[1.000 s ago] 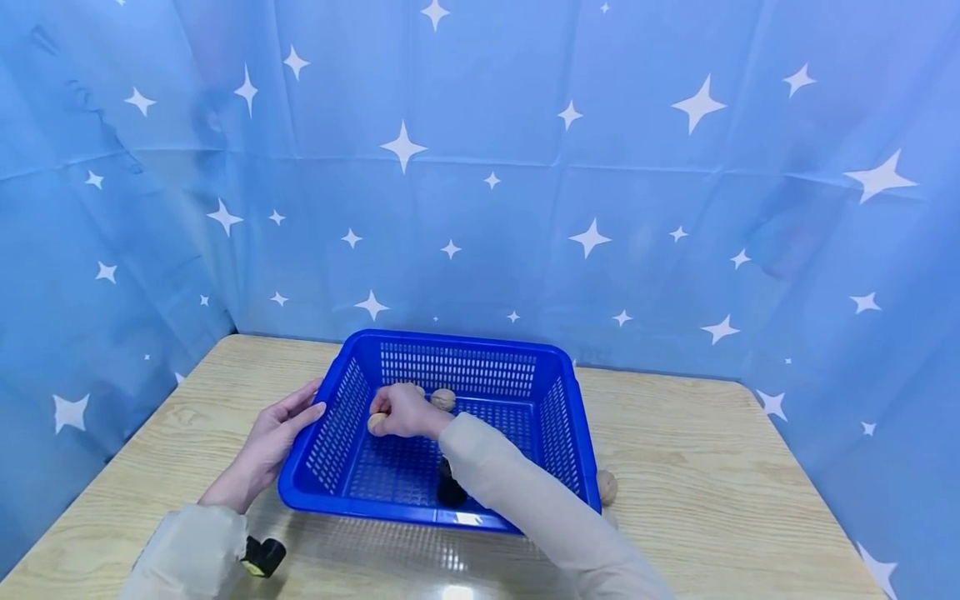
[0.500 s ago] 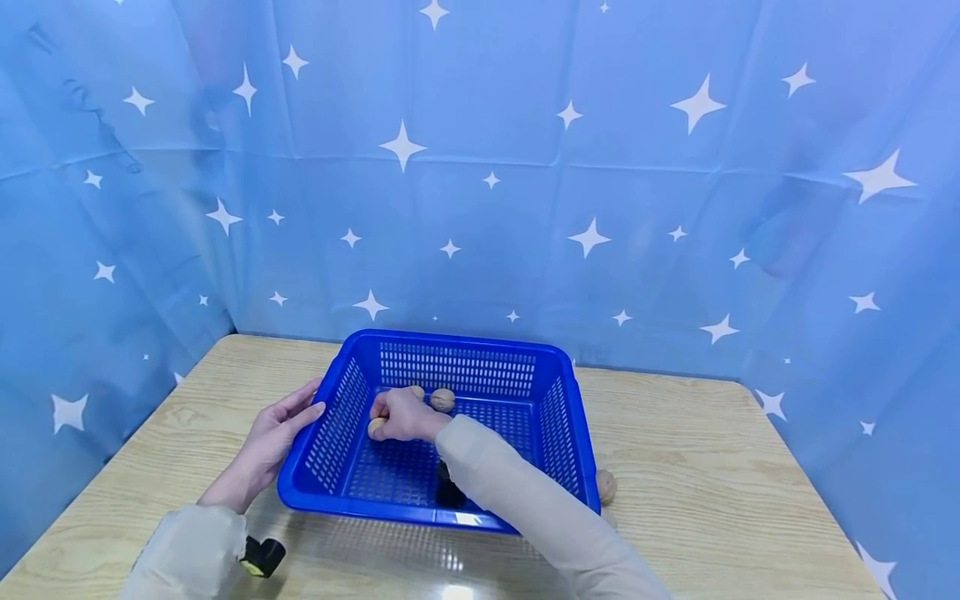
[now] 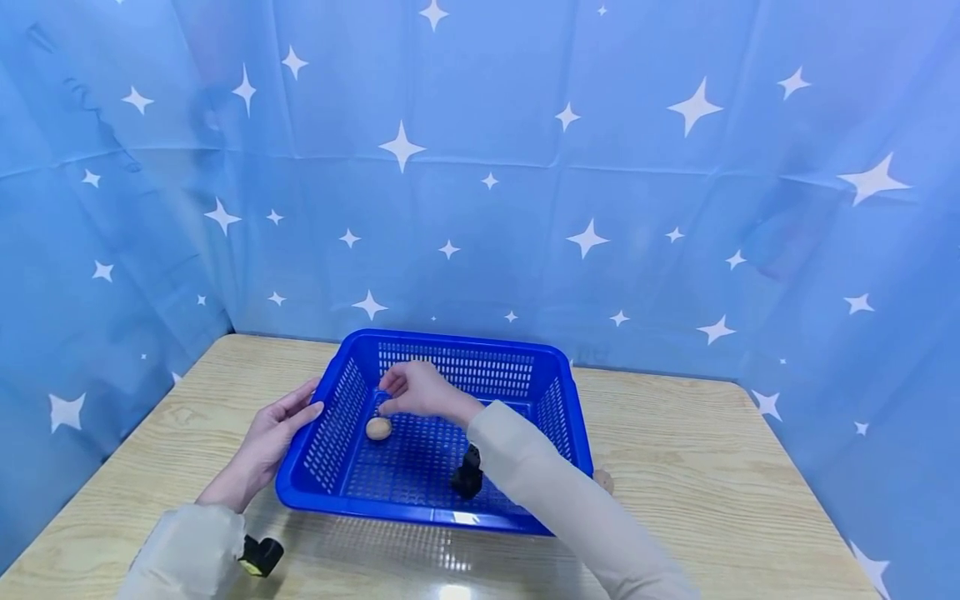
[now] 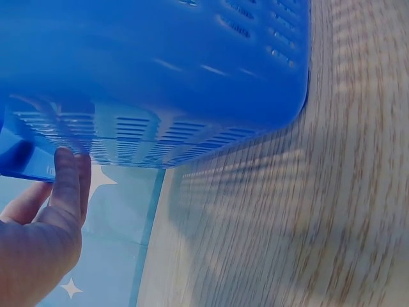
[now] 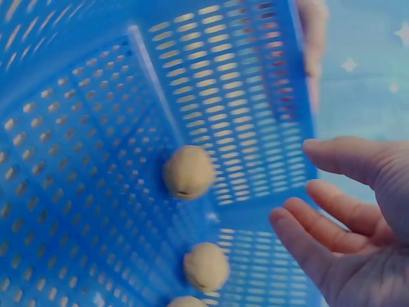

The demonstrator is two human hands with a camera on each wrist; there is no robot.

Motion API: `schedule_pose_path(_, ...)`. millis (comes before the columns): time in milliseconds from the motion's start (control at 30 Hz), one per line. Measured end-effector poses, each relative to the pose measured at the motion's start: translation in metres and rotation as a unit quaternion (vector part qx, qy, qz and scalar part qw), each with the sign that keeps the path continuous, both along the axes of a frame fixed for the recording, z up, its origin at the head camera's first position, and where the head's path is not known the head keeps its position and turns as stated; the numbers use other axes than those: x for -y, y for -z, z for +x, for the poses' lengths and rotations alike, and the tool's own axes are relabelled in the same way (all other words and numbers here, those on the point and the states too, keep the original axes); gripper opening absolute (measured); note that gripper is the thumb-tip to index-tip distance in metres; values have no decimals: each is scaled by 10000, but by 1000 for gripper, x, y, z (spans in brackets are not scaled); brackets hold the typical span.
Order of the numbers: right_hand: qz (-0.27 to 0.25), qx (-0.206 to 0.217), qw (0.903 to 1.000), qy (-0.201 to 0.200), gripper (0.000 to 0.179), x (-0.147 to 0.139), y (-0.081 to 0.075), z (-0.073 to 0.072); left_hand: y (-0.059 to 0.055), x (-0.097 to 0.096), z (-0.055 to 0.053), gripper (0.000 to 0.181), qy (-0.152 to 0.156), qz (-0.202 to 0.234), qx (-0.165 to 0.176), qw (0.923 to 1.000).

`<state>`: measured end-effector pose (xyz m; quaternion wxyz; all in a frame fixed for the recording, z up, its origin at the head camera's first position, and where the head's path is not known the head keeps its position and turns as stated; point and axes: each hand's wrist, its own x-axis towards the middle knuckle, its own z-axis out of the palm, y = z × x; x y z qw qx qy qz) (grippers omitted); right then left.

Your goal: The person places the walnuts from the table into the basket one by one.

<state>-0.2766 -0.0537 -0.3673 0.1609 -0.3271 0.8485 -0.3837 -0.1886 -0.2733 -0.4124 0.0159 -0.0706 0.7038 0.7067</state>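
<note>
A blue plastic basket [image 3: 450,520] with slotted walls stands on the table. My left hand [image 3: 266,440] holds its left rim, thumb over the edge and fingers along the outside; the left wrist view shows those fingers [image 4: 66,185] against the wall. Inside, a walnut [image 3: 378,428] lies near the left wall. Just above it hovers my right hand [image 3: 426,390], fingers spread and holding nothing. In the right wrist view that walnut [image 5: 190,171] sits apart from the fingertips, with a second walnut [image 5: 206,267] and part of a third [image 5: 187,302] along the same side; my hand hides these two in the head view.
Outside the basket's right side, another walnut [image 3: 603,481] is partly hidden behind the rim and sleeve. The wooden table [image 3: 675,450] backs onto a blue curtain [image 3: 480,167] with white stars. A black wrist camera [image 3: 260,556] hangs below my left sleeve.
My right hand has let go of the walnut, lifted and moved slightly back and right, its fingers spreading. The walnut stays by the left wall. My left hand keeps its hold on the rim.
</note>
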Motion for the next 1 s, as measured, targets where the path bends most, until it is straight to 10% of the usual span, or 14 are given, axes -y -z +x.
schedule_pose_path(467,-424,164,9987,223,26,-49,-25,14,0,0,0,67,-18,-27,14,10000)
schedule_pose_path(1000,-874,-645,9939,214,26,-122,-32,38,0,0,1,67,-12,-61,88,9999)
